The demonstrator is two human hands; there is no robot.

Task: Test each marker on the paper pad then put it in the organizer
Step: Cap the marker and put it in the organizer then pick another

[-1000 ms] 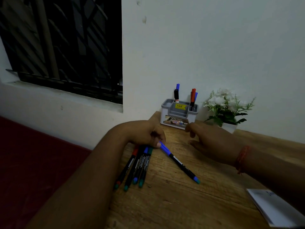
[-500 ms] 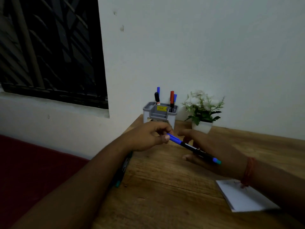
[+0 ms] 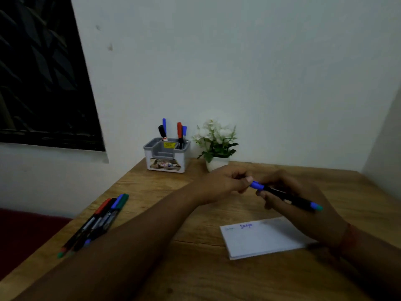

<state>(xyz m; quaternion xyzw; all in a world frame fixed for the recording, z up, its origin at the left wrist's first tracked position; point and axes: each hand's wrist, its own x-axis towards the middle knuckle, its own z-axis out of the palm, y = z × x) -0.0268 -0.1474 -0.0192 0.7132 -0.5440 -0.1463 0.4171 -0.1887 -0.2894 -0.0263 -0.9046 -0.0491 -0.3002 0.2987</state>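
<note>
Uncapping step: left hand (image 3: pixel 225 183) pinches blue cap, right hand (image 3: pixel 303 205) fingers curl round marker (image 3: pixel 284 195) barrel above paper pad (image 3: pixel 260 240); next, pull apart, scribble.

Marker (image 3: pixel 284 195) is off the tabletop (image 3: pixel 195 268) now, held in the air between both hands above the pad (image 3: pixel 260 240). Left hand (image 3: pixel 223 183) pinches its blue cap end; right hand (image 3: pixel 299 205), empty before, now grips the barrel. Left hand has left the marker pile (image 3: pixel 97 220).
</note>
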